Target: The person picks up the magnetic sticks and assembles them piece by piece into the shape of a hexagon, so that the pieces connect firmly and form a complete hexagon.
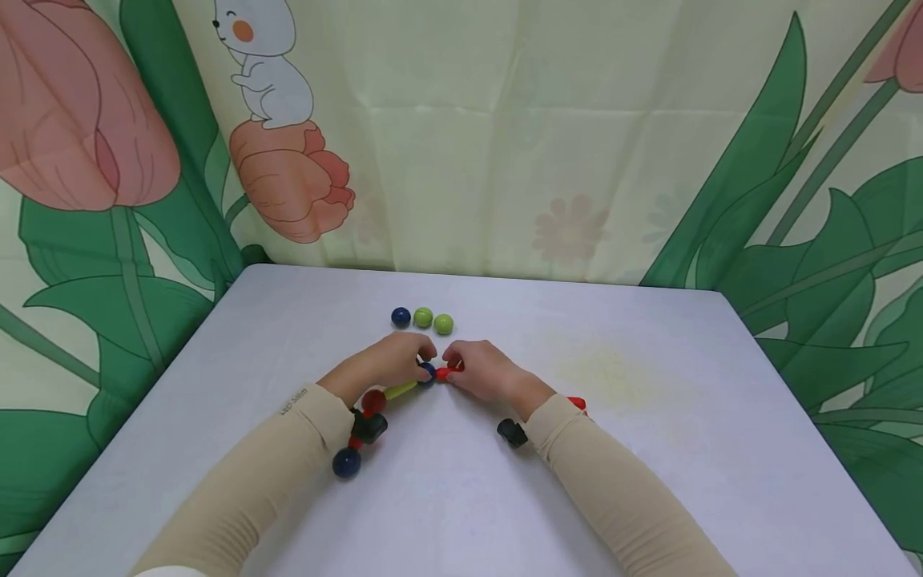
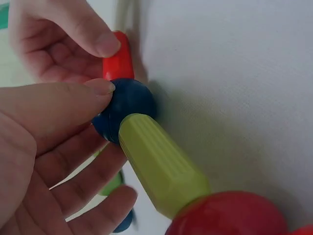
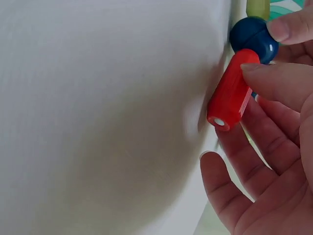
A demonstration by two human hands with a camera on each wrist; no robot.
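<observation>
My left hand (image 1: 397, 361) pinches a dark blue ball (image 2: 134, 100) between thumb and fingers. My right hand (image 1: 486, 370) grips a red rod (image 3: 230, 93) with a pale disc in its free end; the other end touches the blue ball. From the ball's opposite side runs a yellow-green rod (image 2: 161, 161), which meets a red ball (image 1: 372, 401). Beyond that, a red piece (image 1: 355, 442), partly hidden by the left wrist camera, leads to another dark blue ball (image 1: 347, 462) nearer the front.
Behind the hands sit a loose dark blue ball (image 1: 401, 317), a green ball (image 1: 423, 317) and a second green ball (image 1: 443, 324) in a row. Red pieces (image 1: 577, 402) lie partly hidden behind the right sleeve. A printed curtain (image 1: 469, 160) hangs past the white table's (image 1: 649, 481) far edge.
</observation>
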